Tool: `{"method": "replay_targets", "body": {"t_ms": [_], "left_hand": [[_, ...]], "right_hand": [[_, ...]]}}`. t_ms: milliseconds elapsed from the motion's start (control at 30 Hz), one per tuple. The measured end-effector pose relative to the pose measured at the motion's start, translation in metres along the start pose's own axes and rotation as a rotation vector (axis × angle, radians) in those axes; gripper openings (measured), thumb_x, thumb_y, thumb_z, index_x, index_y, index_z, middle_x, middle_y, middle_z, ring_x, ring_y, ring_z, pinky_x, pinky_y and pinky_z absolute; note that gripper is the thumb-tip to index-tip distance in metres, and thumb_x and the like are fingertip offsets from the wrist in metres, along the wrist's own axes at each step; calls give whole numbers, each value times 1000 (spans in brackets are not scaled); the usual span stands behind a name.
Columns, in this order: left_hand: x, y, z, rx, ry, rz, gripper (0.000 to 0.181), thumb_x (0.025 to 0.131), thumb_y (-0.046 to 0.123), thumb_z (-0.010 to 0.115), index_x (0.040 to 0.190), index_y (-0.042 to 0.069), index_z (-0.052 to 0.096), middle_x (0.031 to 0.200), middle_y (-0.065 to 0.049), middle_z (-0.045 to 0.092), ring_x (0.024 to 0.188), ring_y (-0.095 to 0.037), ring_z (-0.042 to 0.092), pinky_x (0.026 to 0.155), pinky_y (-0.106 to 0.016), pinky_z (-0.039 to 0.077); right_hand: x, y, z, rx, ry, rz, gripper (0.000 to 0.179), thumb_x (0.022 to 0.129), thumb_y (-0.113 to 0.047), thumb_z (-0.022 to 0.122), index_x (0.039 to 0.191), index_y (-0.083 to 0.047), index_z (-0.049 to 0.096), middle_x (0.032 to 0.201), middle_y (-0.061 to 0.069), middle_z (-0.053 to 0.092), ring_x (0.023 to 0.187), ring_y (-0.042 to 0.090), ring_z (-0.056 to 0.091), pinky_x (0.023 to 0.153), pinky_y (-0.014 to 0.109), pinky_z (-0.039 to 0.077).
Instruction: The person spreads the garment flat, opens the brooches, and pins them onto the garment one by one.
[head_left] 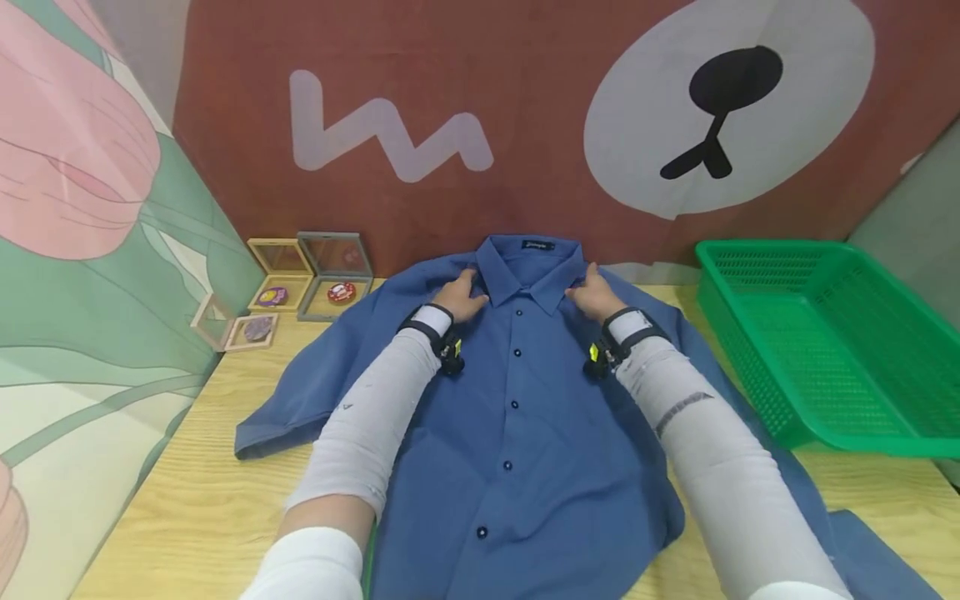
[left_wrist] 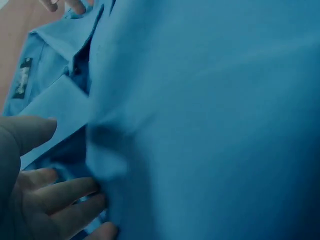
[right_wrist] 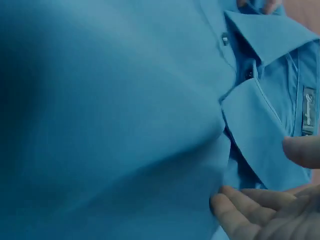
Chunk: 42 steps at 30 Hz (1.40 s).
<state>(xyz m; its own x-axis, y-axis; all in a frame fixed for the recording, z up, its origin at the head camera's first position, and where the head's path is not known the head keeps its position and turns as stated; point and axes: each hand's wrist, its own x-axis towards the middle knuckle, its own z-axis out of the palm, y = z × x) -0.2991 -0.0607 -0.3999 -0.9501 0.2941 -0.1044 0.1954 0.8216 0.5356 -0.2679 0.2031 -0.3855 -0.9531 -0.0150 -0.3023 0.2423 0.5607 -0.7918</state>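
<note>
A blue button-up shirt (head_left: 465, 417) lies front side up on the table, its collar (head_left: 497, 271) at the far end with a dark label inside. My left hand (head_left: 459, 298) touches the cloth just left of the collar. In the left wrist view its thumb stands apart from the fingers (left_wrist: 70, 197), which lie fairly straight against the fabric. On the collar's other side, my right hand (head_left: 597, 296) touches the shirt in a similar way. The right wrist view shows the thumb apart and the fingertips (right_wrist: 225, 202) on the cloth near the collar.
A green plastic basket (head_left: 765, 367) stands at the right. Several small open cases (head_left: 315, 317) holding round badge-like pieces sit at the back left. A brown printed backdrop (head_left: 525, 192) rises behind the wooden table (head_left: 187, 500). One sleeve (head_left: 285, 425) spreads left.
</note>
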Motion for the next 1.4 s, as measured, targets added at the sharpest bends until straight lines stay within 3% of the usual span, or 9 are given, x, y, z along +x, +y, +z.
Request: {"method": "replay_targets", "body": {"t_ms": [100, 200, 433, 633, 833, 933, 1033, 1233, 1400], "left_hand": [[-9, -1, -16, -5, -19, 20, 59, 102, 29, 54, 152, 6, 34, 142, -19, 56, 129, -34, 56, 110, -44, 43], [-26, 0, -45, 5, -28, 61, 51, 103, 28, 52, 147, 6, 43, 139, -18, 59, 127, -32, 58, 105, -44, 47], [-91, -8, -94, 102, -34, 200, 34, 101, 24, 55, 125, 2, 65, 120, -19, 69, 110, -32, 66, 93, -46, 52], [-161, -27, -91, 165, -49, 215, 29, 100, 27, 57, 83, 8, 71, 76, -5, 69, 64, -18, 61, 61, -35, 50], [-218, -46, -62, 100, -168, 40, 56, 99, 43, 57, 51, 20, 44, 47, 4, 43, 41, -10, 35, 41, -26, 26], [-229, -53, -50, 84, -178, -50, 59, 96, 52, 58, 49, 20, 41, 45, 5, 40, 41, -10, 33, 41, -26, 26], [-231, -59, -41, 98, -190, -89, 60, 93, 52, 62, 49, 20, 38, 44, 5, 37, 40, -10, 31, 42, -25, 26], [-225, -67, -23, 6, -234, 66, 53, 94, 25, 68, 55, 20, 32, 47, 5, 33, 41, -10, 36, 44, -27, 33], [-220, -57, -35, -163, -119, 135, 43, 100, 24, 61, 63, 15, 41, 51, 2, 42, 44, -15, 49, 45, -30, 40]], "right_hand": [[-9, 3, -2, -100, 30, -72, 82, 104, -17, 45, 155, 0, -17, 162, 31, 15, 133, 45, 44, 110, 50, 40], [-25, 2, -12, -134, 55, -127, 77, 103, -17, 48, 158, 1, -4, 160, 31, 18, 147, 46, 25, 118, 55, 29], [-75, 7, -34, -250, 99, -185, 63, 102, -19, 50, 155, 4, 24, 146, 35, 43, 133, 48, 45, 107, 57, 42], [-128, 29, -46, -347, 108, -245, 49, 101, -22, 54, 138, 10, 47, 96, 26, 71, 78, 31, 69, 69, 35, 53], [-190, 66, -41, -436, -23, -189, 45, 104, -31, 52, 112, 12, 61, 69, 8, 66, 60, 17, 58, 55, 31, 45], [-215, 82, -30, -432, -116, -122, 50, 103, -40, 51, 80, 2, 66, 60, 3, 59, 54, 15, 51, 53, 30, 42], [-226, 91, -13, -381, -190, -81, 50, 100, -41, 57, 61, -10, 53, 54, -2, 47, 49, 11, 41, 51, 27, 37], [-236, 104, -1, -226, -175, -164, 34, 98, -18, 61, 72, -10, 41, 62, -4, 33, 54, 8, 34, 53, 25, 33], [-245, 104, -27, 181, -112, -204, 22, 106, -18, 48, 87, -6, 44, 68, -6, 45, 61, 7, 50, 61, 25, 45]]}}
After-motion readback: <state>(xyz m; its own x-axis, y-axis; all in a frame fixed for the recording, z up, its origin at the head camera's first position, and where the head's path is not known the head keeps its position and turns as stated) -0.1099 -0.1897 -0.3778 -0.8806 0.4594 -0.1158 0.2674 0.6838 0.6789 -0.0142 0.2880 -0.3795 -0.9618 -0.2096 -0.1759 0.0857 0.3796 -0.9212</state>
